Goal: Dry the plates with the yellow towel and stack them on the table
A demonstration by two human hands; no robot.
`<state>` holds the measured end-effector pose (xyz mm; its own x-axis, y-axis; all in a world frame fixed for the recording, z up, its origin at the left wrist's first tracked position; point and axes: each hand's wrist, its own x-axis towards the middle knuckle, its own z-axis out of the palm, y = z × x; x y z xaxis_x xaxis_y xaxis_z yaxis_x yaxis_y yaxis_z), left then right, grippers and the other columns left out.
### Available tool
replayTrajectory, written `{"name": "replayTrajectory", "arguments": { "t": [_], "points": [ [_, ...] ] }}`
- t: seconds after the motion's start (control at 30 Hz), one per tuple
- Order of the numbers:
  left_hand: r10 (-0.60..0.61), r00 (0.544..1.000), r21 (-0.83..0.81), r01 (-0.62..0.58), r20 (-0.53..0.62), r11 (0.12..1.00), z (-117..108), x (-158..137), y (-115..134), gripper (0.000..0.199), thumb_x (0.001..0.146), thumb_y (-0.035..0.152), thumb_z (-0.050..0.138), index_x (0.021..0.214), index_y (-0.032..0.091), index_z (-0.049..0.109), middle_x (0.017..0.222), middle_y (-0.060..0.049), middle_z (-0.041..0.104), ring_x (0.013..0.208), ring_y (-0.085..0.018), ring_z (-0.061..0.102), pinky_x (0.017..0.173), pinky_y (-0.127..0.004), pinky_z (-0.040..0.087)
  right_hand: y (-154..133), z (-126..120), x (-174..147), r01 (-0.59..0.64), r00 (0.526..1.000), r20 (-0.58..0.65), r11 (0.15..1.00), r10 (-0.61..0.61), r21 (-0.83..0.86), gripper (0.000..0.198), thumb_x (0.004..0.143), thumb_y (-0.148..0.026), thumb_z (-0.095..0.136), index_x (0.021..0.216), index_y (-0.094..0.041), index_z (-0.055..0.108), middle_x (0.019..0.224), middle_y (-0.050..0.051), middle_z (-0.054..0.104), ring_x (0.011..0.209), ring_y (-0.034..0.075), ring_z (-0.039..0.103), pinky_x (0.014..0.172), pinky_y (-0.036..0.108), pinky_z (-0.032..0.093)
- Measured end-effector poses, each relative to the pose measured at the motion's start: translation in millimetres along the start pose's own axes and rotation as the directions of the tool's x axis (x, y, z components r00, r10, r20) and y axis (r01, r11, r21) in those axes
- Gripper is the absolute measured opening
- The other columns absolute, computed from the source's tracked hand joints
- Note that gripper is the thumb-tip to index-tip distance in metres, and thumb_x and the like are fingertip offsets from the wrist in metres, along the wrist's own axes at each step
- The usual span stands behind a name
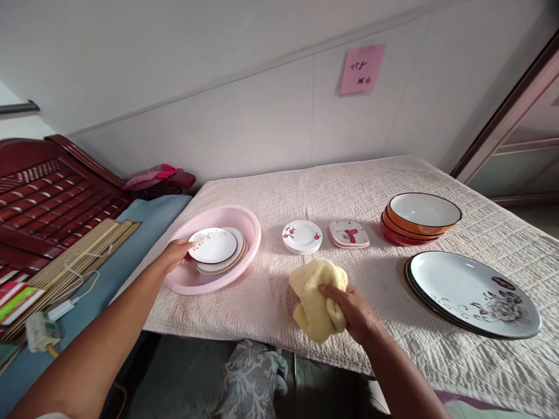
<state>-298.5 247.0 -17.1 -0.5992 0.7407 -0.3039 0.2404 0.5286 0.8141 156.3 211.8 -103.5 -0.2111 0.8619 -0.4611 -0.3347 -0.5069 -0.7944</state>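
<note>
At the left of the table, my left hand [178, 254] grips the near-left edge of a white plate [213, 247] with a brown floral pattern and dark rim. That plate is over a stack of plates [236, 262] inside a pink basin [174, 284]; whether it is lifted clear of them I cannot tell. A crumpled pale yellow cloth [318, 297] is bunched in my right hand [349, 305], held over the table's front part. Just beyond the cloth sits a stack of small white plates [302, 235] with red flowers.
Squarish plates [349, 234], orange and red bowls [419, 218] and large oval floral platters [463, 291] stand in stacks toward the right on the quilted table cover [271, 192]. A wooden bench [56, 192] and a power strip [43, 331] are at the left. Behind the table rises a wall with a pink note [362, 70].
</note>
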Motion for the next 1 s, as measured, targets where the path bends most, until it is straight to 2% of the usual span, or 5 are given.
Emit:
{"name": "replayTrajectory", "arguments": {
  "t": [0.27,0.43,0.57,0.77,1.0],
  "points": [
    [0.191,0.946,-0.258,-0.259,-0.261,0.931,7,-27,9,0.014,0.066,0.024,0.065,0.070,0.016,0.054,0.064,-0.001,0.062,0.068,-0.016,0.063,0.058,-0.025,0.053,-13,4,-10,-0.001,1.000,-0.005,0.998,0.001,0.063,0.036,0.054,-0.036,0.083,0.075,-0.013,0.066,0.066,0.005,0.069,0.060,0.020,0.063,0.058,0.031,0.050],
    [0.245,0.931,-0.554,-0.359,-0.271,0.751,50,-85,33,0.016,0.067,0.021,0.067,0.079,0.017,0.058,0.076,-0.004,0.068,0.086,-0.023,0.068,0.072,-0.037,0.058,-21,-7,-3,0.051,0.995,-0.094,0.976,-0.032,0.210,0.036,0.058,-0.032,0.081,0.085,-0.014,0.066,0.070,0.005,0.071,0.065,0.023,0.066,0.060,0.032,0.052],
    [0.178,0.984,-0.792,-0.109,0.000,0.600,118,-148,44,0.035,0.069,0.010,0.065,0.102,0.019,0.065,0.099,-0.008,0.072,0.102,-0.026,0.067,0.085,-0.042,0.056,-24,-16,7,0.054,0.991,-0.135,0.939,-0.008,0.338,0.038,0.059,-0.029,0.079,0.091,-0.014,0.065,0.078,0.007,0.072,0.071,0.024,0.068,0.066,0.035,0.055],
    [0.050,0.965,-0.878,0.212,0.257,0.430,223,-192,41,0.035,0.075,0.015,0.062,0.110,0.020,0.068,0.107,-0.009,0.073,0.109,-0.026,0.066,0.094,-0.039,0.052,-43,-22,1,0.245,0.946,-0.277,0.931,-0.168,0.270,0.045,0.061,-0.035,0.074,0.101,-0.016,0.063,0.087,0.007,0.072,0.081,0.027,0.069,0.069,0.036,0.056],
    [0.120,0.900,-0.821,0.318,0.418,0.475,268,-199,20,0.040,0.075,0.032,0.071,0.112,0.017,0.067,0.107,-0.011,0.073,0.110,-0.029,0.065,0.093,-0.038,0.051,-50,-47,-5,0.563,0.697,-0.504,0.824,-0.510,-0.056,0.048,0.068,-0.039,0.071,0.108,-0.015,0.062,0.096,0.010,0.069,0.085,0.026,0.066,0.070,0.036,0.055]
  ]
}}
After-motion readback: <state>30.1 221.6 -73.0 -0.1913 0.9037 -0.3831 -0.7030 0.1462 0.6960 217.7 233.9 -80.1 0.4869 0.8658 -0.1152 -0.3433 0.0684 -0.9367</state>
